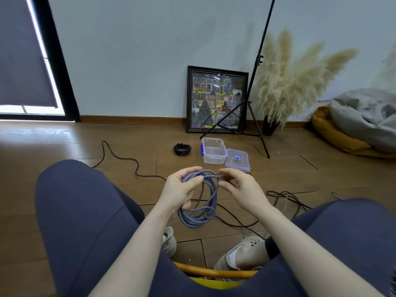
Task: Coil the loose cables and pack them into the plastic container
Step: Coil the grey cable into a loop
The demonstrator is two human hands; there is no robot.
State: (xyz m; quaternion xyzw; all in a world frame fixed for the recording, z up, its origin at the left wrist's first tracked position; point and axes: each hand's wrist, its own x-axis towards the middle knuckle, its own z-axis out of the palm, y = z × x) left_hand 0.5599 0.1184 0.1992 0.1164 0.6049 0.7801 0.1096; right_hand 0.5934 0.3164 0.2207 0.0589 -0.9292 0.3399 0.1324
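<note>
left hand gripped the top of the grey cable coil; right hand pinched its strand, near the open plastic container.

Left hand gripping grey cable coil, right hand pinching its top, open plastic container beyond

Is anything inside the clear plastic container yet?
No. The plastic container stands open on the floor and looks empty through its clear walls; its lid lies beside it. The coiled black cable sits outside, left of it. The purple cable is held by both hands.
</note>
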